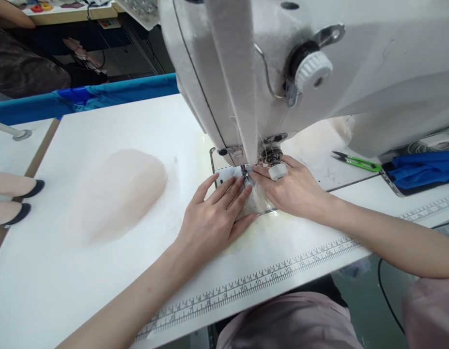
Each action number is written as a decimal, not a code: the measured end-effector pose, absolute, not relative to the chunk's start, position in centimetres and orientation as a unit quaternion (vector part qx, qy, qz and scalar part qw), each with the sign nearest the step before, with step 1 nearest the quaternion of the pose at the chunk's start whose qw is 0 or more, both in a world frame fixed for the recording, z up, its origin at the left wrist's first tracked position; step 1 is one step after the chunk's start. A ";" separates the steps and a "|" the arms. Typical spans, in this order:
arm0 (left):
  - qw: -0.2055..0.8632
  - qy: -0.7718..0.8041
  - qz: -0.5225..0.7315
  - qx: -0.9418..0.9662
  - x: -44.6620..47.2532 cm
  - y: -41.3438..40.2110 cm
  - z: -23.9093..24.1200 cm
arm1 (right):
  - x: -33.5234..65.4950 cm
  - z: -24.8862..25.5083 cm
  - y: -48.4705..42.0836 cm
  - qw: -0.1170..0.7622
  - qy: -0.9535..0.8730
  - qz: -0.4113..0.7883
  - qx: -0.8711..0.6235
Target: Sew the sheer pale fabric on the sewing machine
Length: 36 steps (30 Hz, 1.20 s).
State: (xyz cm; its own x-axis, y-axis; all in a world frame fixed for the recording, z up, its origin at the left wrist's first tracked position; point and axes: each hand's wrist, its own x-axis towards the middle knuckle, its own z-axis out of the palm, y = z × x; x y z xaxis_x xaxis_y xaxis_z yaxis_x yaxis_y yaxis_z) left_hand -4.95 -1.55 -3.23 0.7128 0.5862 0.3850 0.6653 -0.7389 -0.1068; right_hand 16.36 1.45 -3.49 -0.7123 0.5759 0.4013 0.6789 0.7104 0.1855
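Observation:
A white sewing machine (pixel 217 77) stands over the worktable, its needle and presser foot (pixel 245 170) between my hands. My left hand (pixel 213 215) lies flat just left of the foot, fingers spread over the metal needle plate (pixel 223 175). From the other side, my right hand (pixel 295 189) rests low with fingers stretched toward the foot, partly behind a white knob (pixel 278 171). Thin, translucent material (pixel 258 199) shows under and between the hands; its kind and outline are unclear. A sheer beige piece (pixel 130 194) lies on the table to the left.
Green thread snips (pixel 360 163) lie right of the machine, beside a blue cloth (pixel 424 169) on a phone-like slab (pixel 393 183). Printed ruler tape (pixel 271 276) follows the front edge. Two beige pieces with black ends (pixel 15 198) extend from the left. Another person's arm (pixel 13 13) shows behind.

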 end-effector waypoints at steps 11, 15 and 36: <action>0.131 -0.338 -0.176 -0.915 -4.8 -1.5 -3.3 | 16.4 -3.5 1.5 0.141 -0.914 -0.151 -0.349; 0.130 -0.340 -0.178 -0.914 -4.9 -1.5 -3.3 | 16.3 -3.6 1.5 0.142 -0.912 -0.161 -0.348; 0.163 -0.246 -0.220 -0.930 -5.3 -2.1 -3.0 | 17.0 -1.4 0.6 0.201 -0.939 -0.077 -0.269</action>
